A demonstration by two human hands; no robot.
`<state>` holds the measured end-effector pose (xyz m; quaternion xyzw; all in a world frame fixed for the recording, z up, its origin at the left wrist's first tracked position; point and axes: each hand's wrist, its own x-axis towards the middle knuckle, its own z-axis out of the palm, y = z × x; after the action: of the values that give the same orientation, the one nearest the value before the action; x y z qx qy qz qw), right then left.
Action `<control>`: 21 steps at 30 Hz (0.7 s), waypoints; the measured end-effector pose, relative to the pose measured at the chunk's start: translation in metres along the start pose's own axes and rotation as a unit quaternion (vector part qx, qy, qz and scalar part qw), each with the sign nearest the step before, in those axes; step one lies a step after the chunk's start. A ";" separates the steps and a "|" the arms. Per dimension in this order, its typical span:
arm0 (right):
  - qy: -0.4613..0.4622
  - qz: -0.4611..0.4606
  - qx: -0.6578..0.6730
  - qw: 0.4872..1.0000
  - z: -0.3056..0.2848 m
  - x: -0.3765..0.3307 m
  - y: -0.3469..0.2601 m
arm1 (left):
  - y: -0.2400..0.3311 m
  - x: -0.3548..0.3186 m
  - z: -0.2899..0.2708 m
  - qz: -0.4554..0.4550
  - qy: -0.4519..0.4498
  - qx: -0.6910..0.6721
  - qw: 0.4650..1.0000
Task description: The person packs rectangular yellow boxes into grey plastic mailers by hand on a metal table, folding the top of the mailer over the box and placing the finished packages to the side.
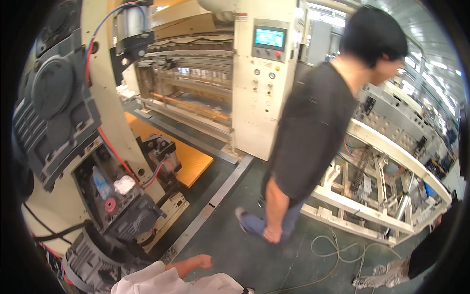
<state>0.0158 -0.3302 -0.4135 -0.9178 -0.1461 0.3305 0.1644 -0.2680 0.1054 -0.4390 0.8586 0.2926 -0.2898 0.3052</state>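
My left hand point(204, 261) hangs over the green floor at the lower middle, below a white sleeve point(147, 280). Its fingers are curled in, and nothing shows in them. It touches nothing; the closest thing is the grey metal floor rail point(208, 208) just beyond it. My right hand is out of view. To the left stands a cream machine frame with a dark grey motor point(98, 255). A plastic bottle point(101, 183), a red ring-shaped roll point(110, 205) and a crumpled white cloth or paper point(124, 184) lie in a recess of that frame.
A person in a dark shirt point(313, 127) stands ahead to the right. Behind are a control cabinet point(259, 103) with a lit screen and a yellow platform point(193, 169). A cream metal frame point(362, 213) fills the right; a loose hose point(338, 252) lies near another person's shoes point(382, 279).
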 end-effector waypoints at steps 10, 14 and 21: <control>-0.015 0.046 0.054 0.997 -0.087 0.072 -0.072 | 0.100 0.017 -0.032 -0.077 0.083 -0.224 0.968; -0.033 0.020 0.140 0.989 -0.117 0.069 -0.104 | 0.114 0.044 -0.034 -0.042 0.085 -0.236 0.967; 0.006 -0.023 0.103 0.994 -0.094 0.080 -0.093 | 0.102 0.077 -0.069 -0.011 0.118 -0.220 0.968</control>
<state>0.1216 -0.2351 -0.3524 -0.8945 -0.1314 0.3340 0.2667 -0.1258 0.1128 -0.4108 0.7954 0.3922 -0.1183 0.4466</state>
